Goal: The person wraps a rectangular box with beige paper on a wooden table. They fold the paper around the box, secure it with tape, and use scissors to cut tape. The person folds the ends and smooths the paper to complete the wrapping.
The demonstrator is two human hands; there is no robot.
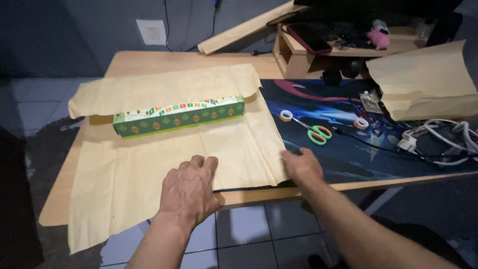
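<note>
A long green box (179, 117) with a white patterned top lies across a large sheet of tan wrapping paper (149, 159) spread over a wooden desk (149, 59). The far part of the paper is folded up behind the box. My left hand (189, 192) rests palm down on the near part of the sheet, fingers curled. The right hand (301, 167) presses on the paper's right near corner at the desk edge. Whether its fingers pinch the paper is unclear.
A dark printed desk mat (328, 154) lies to the right with green-handled scissors (311, 129), two tape rolls (361, 123) and tangled white cables (438, 139). More tan paper (423, 79) and a wooden shelf (294, 55) stand behind. Tiled floor lies below.
</note>
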